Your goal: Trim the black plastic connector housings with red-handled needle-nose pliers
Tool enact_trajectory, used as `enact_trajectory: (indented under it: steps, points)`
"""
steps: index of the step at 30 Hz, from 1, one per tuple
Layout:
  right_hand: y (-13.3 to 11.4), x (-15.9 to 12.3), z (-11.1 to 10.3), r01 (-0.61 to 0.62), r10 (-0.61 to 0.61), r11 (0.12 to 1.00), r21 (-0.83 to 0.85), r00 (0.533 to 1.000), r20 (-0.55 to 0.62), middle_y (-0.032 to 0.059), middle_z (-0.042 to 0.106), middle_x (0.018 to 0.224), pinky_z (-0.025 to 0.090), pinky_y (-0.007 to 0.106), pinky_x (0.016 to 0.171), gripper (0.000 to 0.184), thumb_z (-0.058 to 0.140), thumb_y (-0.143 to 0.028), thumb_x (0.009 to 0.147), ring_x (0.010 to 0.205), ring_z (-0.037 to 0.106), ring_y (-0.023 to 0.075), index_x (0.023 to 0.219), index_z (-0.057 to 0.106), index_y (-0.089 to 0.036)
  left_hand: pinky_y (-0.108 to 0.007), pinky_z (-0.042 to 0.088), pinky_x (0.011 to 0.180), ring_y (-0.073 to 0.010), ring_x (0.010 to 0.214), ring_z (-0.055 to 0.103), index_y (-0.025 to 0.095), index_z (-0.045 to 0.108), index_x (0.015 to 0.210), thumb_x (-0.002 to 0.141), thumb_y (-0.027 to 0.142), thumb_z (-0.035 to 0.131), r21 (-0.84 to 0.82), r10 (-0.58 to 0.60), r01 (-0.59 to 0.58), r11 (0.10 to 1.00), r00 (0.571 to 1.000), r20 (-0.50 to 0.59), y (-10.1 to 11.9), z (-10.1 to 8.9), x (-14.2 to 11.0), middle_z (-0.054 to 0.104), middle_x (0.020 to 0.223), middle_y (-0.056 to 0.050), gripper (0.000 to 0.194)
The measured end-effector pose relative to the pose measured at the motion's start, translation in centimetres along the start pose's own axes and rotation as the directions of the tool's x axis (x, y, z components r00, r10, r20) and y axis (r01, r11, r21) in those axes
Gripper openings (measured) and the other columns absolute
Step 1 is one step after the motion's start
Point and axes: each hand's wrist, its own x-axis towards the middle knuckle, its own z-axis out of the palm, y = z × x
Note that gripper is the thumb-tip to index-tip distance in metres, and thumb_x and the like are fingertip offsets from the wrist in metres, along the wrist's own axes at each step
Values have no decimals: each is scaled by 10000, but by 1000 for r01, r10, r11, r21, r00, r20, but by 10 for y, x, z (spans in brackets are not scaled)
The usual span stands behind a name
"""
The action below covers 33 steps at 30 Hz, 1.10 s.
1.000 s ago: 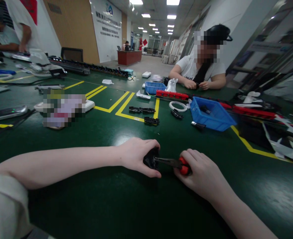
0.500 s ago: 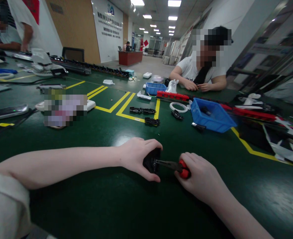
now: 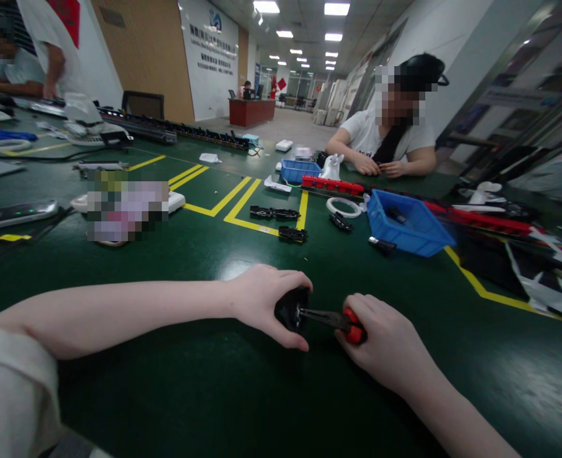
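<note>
My left hand (image 3: pixel 273 302) grips a small black part (image 3: pixel 288 310) between thumb and fingers, its hollow-looking side turned to the right. In my right hand (image 3: pixel 380 334) are red-handled needle-nose pliers (image 3: pixel 331 318), with the fingers wrapped round the handles. The pliers' tips reach into the black part or touch a small shiny bit on it; which of these I cannot tell. Both hands are low over the green table (image 3: pixel 189 388).
Beyond my hands lie black mechanical pieces (image 3: pixel 275 212) by yellow tape lines. A blue bin (image 3: pixel 409 222) stands at the right, near a white ring (image 3: pixel 344 207). A phone-like device (image 3: pixel 18 214) lies left. Across the table sits a person (image 3: pixel 388 140).
Hardly anything differs. The view has shifted very slightly, while both hands, the pliers and the black part keep the same positions.
</note>
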Motion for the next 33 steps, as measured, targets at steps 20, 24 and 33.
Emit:
enact_trajectory:
  steps: [20, 24, 33]
  points:
    - [2, 0, 2, 7, -7, 1000, 30, 1000, -8, 18, 569, 714, 392, 281, 560, 99, 569, -218, 740, 621, 524, 161, 752, 471, -225, -298, 501, 704, -229, 888, 652, 164, 481, 1283, 695, 705, 684, 17, 80, -80, 997, 997, -9, 0, -1, -1, 635, 1131, -86, 824]
    - [2, -1, 1, 11, -10, 1000, 14, 1000, -22, 23, 572, 716, 399, 285, 565, 91, 563, -223, 745, 630, 532, 167, 750, 472, -225, -304, 503, 725, -239, 930, 648, 181, 426, 1354, 682, 696, 710, 32, 75, -75, 997, 997, 2, 0, -2, -1, 623, 1157, -95, 893]
    - [4, -2, 2, 26, -26, 1000, -3, 999, -44, 21, 566, 714, 385, 283, 563, 92, 565, -222, 742, 625, 519, 164, 752, 474, -227, -327, 504, 761, -256, 944, 667, 179, 474, 1289, 657, 725, 706, 17, 42, -42, 999, 999, -22, 0, 1, -1, 649, 1156, -91, 866]
